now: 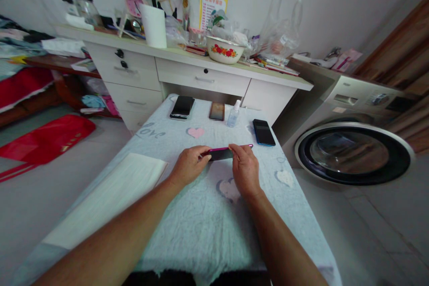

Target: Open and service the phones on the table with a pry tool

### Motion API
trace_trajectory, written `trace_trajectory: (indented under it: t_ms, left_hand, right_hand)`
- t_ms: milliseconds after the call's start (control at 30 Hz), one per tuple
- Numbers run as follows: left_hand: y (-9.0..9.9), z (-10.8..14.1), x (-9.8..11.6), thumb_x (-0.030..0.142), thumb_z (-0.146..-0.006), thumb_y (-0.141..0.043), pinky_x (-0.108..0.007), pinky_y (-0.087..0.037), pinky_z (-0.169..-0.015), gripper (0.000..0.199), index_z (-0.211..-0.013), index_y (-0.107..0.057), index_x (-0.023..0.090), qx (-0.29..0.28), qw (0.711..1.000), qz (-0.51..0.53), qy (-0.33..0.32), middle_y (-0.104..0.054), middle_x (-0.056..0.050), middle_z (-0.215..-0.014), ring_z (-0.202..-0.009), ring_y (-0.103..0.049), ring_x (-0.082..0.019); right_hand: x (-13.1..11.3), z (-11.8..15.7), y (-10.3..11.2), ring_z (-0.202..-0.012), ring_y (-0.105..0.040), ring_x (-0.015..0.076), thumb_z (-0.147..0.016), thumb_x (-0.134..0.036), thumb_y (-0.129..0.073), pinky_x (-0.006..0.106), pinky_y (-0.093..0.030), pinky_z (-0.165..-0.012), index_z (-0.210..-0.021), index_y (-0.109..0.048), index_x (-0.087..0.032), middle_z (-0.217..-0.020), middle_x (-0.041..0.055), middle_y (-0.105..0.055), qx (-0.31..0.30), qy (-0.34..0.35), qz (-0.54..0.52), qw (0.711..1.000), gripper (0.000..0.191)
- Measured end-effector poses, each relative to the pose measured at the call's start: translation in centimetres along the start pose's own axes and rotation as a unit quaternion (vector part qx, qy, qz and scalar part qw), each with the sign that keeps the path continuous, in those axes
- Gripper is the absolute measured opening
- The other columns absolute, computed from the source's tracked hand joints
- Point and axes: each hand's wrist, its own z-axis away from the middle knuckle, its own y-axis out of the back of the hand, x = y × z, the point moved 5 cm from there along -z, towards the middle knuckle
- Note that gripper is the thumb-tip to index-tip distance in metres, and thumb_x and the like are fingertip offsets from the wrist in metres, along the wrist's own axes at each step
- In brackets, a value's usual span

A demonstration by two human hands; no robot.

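A phone with a pink-purple edge (pixel 221 154) is held above the cloth-covered table (pixel 197 223), its dark face tilted toward the camera. My left hand (pixel 190 164) pinches its left end. Around its right part, my right hand (pixel 246 169) is closed, and the phone's far corner sticks out behind it. Farther back lie a black phone on something silvery (pixel 182 107), a small brown item (pixel 216 111) that is partly pixelated, and a dark phone with a blue edge (pixel 264 132). Between these last two stands a clear spray bottle (pixel 233 114).
A folded whitish cloth (pixel 114 196) lies on the table's left side. Behind the table is a white desk (pixel 134 71) bearing a floral bowl (pixel 225 50), a white roll (pixel 153 26) and plastic bags. A washing machine (pixel 348 98) stands at right, a red bag (pixel 50 140) at left.
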Motion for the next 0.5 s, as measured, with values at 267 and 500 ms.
trace_trajectory:
  t_ms: [267, 500]
  left_hand:
    - [-0.2, 0.0, -0.4, 0.022, -0.083, -0.055, -0.025, -0.047, -0.069, 0.020, -0.097, -0.070, 0.021, 0.008, 1.000, -0.003, 0.000, -0.073, 0.000, -0.085, -0.075, -0.065, -0.015]
    - [-0.1, 0.1, -0.2, 0.022, -0.082, -0.056, -0.025, -0.048, -0.069, 0.021, -0.097, -0.070, 0.020, 0.004, 1.000, -0.003, 0.007, -0.073, -0.001, -0.088, -0.079, -0.066, -0.016]
  right_hand:
    - [0.1, -0.1, 0.5, -0.086, -0.061, 0.0191, -0.095, -0.021, -0.044, 0.031, -0.049, -0.077, -0.109, -0.068, -0.021, -0.091, 0.0083, -0.064, 0.001, -0.013, 0.033, 0.999, 0.028]
    - [-0.9, 0.1, -0.1, -0.083, -0.062, 0.0179, -0.097, -0.025, -0.043, 0.030, -0.049, -0.078, -0.111, -0.067, -0.018, -0.089, 0.0084, -0.064, -0.014, -0.001, 0.023, 1.000, 0.029]
